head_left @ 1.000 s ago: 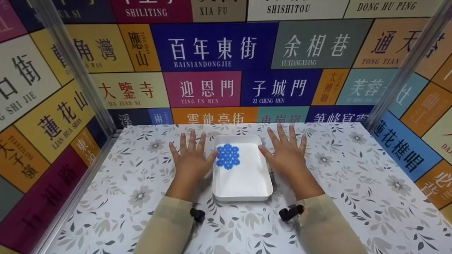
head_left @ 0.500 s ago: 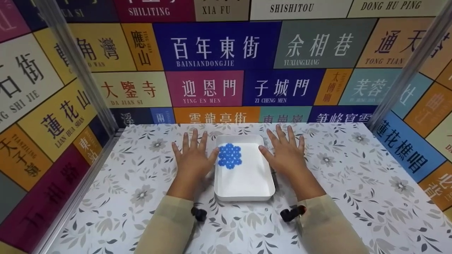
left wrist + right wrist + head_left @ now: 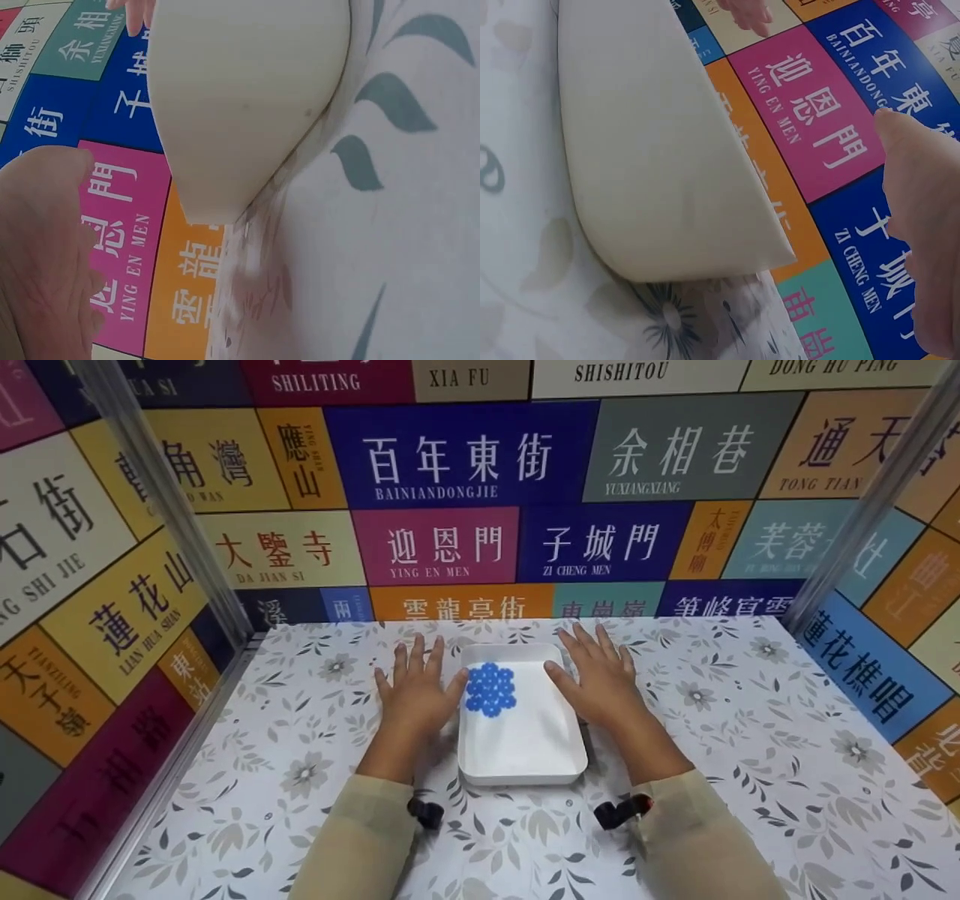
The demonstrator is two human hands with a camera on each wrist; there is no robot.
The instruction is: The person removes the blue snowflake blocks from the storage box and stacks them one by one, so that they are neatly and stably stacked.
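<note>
A shallow white rectangular tray (image 3: pixel 525 746) rests on the table in the head view. Inside, at its upper left, several small blue bead-like pieces (image 3: pixel 491 690) lie packed in a cluster. My left hand (image 3: pixel 418 697), fingers spread, is beside the tray's left side, its thumb near the rim. On the other side is my right hand (image 3: pixel 604 682), fingers extended, its thumb over the right rim. Neither hand holds anything. Both wrist views show the tray's outer wall (image 3: pixel 247 97), with the left palm (image 3: pixel 45 255) in one and the right hand (image 3: pixel 926 232) in the other; the blue pieces are hidden there.
A white tablecloth (image 3: pixel 300 840) with grey leaves and flowers covers the table. Panels of colourful lettered signs (image 3: pixel 465 457) stand behind and at both sides, with clear corner posts (image 3: pixel 832 532). A small black device (image 3: pixel 426 814) is strapped at each wrist.
The right hand has turned and shifted a little leftward, its thumb further over the tray's rim. The head view has shifted slightly. The blue pieces stay in place in the tray.
</note>
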